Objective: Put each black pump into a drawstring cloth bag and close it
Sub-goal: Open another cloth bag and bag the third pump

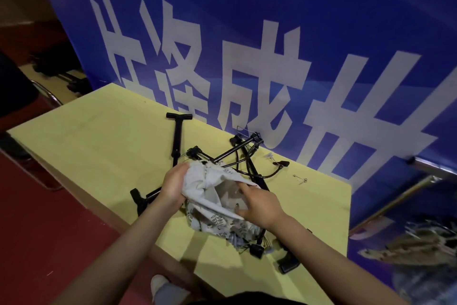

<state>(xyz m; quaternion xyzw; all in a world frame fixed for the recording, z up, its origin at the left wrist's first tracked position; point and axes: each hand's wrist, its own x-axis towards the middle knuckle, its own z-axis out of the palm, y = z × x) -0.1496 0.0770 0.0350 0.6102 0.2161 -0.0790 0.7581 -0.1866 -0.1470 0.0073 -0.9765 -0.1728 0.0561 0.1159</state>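
While both hands, left hand (174,187) and right hand (262,205), grip the cloth bag (215,196) open with curled fingers, every pump (176,136) lies unbagged on the bench (99,146).

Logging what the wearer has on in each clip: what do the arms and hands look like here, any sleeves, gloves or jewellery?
Both forearms are bare up to the bottom edge of the picture, with no sleeves in view. The left hand and the right hand are bare too: no gloves, and no watch, bracelet or ring shows on the sides facing the camera.
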